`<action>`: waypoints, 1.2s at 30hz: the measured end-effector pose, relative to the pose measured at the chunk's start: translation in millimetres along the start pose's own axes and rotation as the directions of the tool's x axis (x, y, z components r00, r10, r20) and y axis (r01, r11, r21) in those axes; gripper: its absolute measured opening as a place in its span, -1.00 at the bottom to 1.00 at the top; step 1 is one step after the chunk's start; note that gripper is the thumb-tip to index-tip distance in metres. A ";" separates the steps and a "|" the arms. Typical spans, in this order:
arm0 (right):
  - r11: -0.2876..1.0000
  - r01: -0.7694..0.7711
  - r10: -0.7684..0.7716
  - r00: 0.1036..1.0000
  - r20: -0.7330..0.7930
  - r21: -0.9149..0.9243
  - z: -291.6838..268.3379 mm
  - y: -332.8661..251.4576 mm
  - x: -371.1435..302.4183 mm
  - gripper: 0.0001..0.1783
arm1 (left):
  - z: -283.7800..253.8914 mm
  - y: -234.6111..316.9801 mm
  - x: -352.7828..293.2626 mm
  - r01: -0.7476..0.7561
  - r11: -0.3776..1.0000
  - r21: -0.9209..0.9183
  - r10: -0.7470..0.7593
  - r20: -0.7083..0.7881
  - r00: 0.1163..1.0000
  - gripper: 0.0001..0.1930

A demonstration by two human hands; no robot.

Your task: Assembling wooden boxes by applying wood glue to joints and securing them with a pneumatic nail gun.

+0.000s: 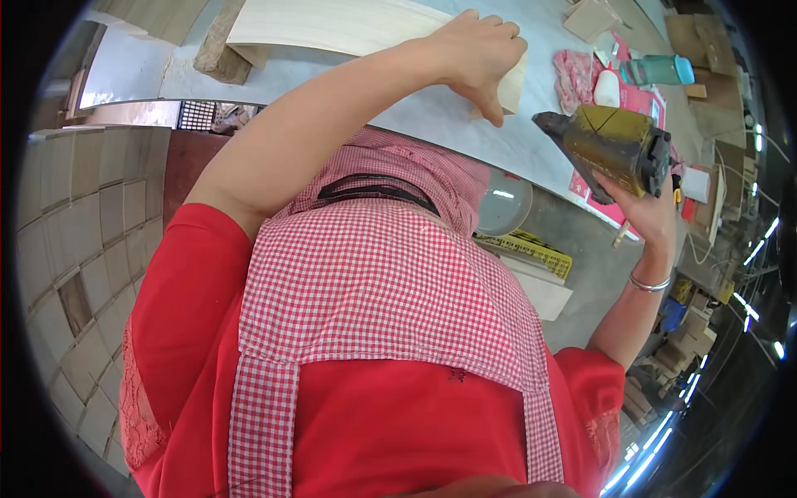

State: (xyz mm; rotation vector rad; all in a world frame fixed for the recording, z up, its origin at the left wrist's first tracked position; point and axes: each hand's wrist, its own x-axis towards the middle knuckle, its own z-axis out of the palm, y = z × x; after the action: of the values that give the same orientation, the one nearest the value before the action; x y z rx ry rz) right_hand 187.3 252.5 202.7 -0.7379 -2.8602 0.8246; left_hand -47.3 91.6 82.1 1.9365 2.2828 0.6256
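Observation:
A long pale wooden board (307,26) lies across the pale blue-grey worktable. At the board's right end my left hand (480,60) is closed over it, with the thumb pointing down toward me and the fingers bent over the far side. To the right, my right hand (643,207) grips a worn yellow and black nail gun (610,141). Its dark nose points left toward the board's end, with a gap between them. The palm and part of the grip are hidden by the tool's body.
A rough wooden block (222,46) sits by the board's left end. At the right lie a teal bottle (656,70), a white bottle (607,88) and a crumpled pink cloth (574,76). Stacked wooden pieces (91,249) rise on my left. Below the table edge stands a grey round basin (503,203).

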 end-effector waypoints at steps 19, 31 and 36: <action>0.999 0.044 -0.039 0.976 0.216 -0.015 -1.3 -20.8 27.0 -0.40 | -4.8 4.7 -3.1 0.024 1.000 0.016 -0.025 0.004 1.000 -0.25; 0.993 0.077 -0.054 0.971 0.233 -0.092 -5.4 -40.8 34.8 -0.51 | -2.7 7.4 -4.8 0.055 0.994 0.099 -0.052 -0.036 0.998 -0.19; 0.991 0.137 -0.136 0.978 0.160 0.004 -6.9 -34.5 46.3 -0.54 | -1.5 8.3 -13.6 0.141 0.986 0.085 -0.138 -0.046 0.989 -0.15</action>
State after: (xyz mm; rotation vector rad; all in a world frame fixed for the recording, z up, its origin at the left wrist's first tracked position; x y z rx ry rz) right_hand 133.0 251.9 223.7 -0.4887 -3.0145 0.8931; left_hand -37.4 79.1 83.8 1.7947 2.4842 0.5621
